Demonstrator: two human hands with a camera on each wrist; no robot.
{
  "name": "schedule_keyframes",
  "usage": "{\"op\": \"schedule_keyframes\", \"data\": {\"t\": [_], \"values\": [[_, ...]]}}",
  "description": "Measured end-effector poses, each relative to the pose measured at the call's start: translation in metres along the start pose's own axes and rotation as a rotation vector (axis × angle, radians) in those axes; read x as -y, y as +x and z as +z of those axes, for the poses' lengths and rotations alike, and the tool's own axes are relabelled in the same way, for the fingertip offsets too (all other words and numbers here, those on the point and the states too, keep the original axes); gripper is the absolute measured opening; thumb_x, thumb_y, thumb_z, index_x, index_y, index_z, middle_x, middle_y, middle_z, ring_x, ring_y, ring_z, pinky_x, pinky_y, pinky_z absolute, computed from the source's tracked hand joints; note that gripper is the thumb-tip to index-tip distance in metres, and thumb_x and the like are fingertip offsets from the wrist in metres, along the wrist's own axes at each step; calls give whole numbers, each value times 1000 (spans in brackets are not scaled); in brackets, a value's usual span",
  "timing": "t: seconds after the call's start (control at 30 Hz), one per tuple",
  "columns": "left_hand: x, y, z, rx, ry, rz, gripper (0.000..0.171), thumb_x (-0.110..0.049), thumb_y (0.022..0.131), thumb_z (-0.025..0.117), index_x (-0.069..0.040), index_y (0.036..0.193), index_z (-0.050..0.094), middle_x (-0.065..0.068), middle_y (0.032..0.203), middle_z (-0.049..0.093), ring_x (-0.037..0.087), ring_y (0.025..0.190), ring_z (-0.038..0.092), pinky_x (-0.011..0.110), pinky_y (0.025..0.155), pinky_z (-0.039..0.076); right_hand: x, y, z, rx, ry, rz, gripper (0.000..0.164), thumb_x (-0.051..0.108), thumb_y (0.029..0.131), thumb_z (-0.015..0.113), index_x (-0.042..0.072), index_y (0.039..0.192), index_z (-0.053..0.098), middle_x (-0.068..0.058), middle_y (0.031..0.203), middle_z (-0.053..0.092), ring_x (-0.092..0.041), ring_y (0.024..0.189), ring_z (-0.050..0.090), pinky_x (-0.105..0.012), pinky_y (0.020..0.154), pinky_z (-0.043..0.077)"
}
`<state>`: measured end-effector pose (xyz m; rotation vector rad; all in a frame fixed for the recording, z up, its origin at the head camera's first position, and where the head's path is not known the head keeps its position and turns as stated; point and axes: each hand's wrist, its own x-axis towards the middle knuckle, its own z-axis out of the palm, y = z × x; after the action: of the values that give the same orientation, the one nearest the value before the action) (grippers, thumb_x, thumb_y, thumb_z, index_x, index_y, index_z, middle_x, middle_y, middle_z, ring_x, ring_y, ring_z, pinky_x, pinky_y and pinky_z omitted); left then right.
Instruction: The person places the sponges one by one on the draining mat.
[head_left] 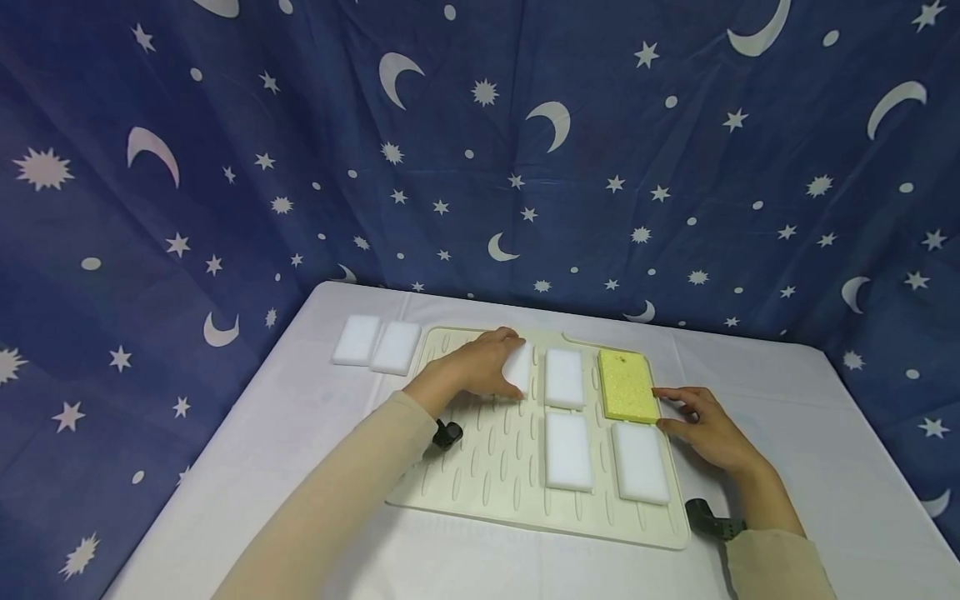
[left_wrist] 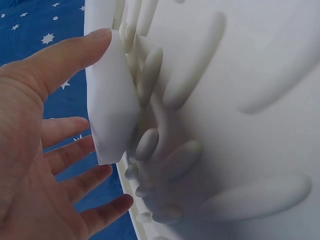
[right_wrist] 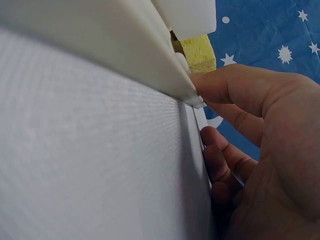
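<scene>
My left hand (head_left: 480, 367) holds a white sponge (head_left: 518, 371) at the mat's upper middle. In the left wrist view the thumb lies against this white sponge (left_wrist: 112, 115), with the other fingers spread along its far side. At the mat's right rim my right hand (head_left: 708, 429) has its thumb and forefinger beside a yellow sponge (head_left: 627, 386). The right wrist view shows the thumb at the rim, close to the yellow sponge (right_wrist: 199, 52); the other fingers curve loosely. Whether it touches the sponge is unclear. Both sit on a cream ridged drying mat (head_left: 487, 492).
Right of the left hand lies a white sponge (head_left: 564, 377), with another white sponge (head_left: 567, 451) nearer me. Below the yellow one is a white sponge (head_left: 640, 463). Two sponges (head_left: 357, 340) rest on the white tablecloth (head_left: 300, 450) left of the mat. A starry blue curtain (head_left: 465, 167) hangs behind.
</scene>
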<state>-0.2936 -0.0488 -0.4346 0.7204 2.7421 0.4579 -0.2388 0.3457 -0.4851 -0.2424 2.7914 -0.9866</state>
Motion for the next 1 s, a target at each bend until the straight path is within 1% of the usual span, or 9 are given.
{"op": "schedule_keyframes", "data": {"t": [0.23, 0.4, 0.63, 0.8, 1.0], "values": [[0, 0, 1, 7, -14, 3, 94, -51, 78, 75, -14, 152, 30, 4, 159, 22, 23, 149, 18, 41, 118, 24, 0, 1, 0, 3, -1, 6, 61, 41, 89, 67, 17, 142, 49, -16, 137, 37, -33, 114, 40, -53, 90, 37], [0, 0, 2, 13, -17, -11, 94, -52, 79, 75, -15, 153, 29, 4, 160, 20, 23, 149, 15, 41, 119, 22, 1, 1, 0, 6, -1, 14, 61, 42, 89, 67, 16, 142, 49, -16, 139, 36, -34, 115, 39, -54, 91, 37], [-1, 1, 2, 23, -21, -22, 95, -52, 79, 74, -16, 153, 27, 4, 161, 18, 21, 150, 13, 41, 119, 21, 0, 0, 0, 5, -1, 3, 61, 41, 90, 66, 17, 143, 48, -16, 137, 37, -32, 112, 39, -52, 89, 37], [-2, 0, 1, 30, -33, -26, 95, -52, 79, 74, -16, 154, 26, 4, 162, 16, 22, 150, 11, 42, 119, 20, 0, 0, 0, 5, -5, -1, 60, 40, 90, 66, 17, 143, 48, -16, 137, 37, -33, 113, 40, -52, 89, 37], [-1, -1, 2, 32, -45, -32, 96, -53, 79, 74, -18, 154, 25, 3, 163, 14, 21, 150, 11, 43, 118, 21, 0, 0, 0, 5, -1, -1, 59, 40, 90, 66, 17, 142, 48, -17, 137, 36, -33, 114, 39, -52, 90, 37]]}}
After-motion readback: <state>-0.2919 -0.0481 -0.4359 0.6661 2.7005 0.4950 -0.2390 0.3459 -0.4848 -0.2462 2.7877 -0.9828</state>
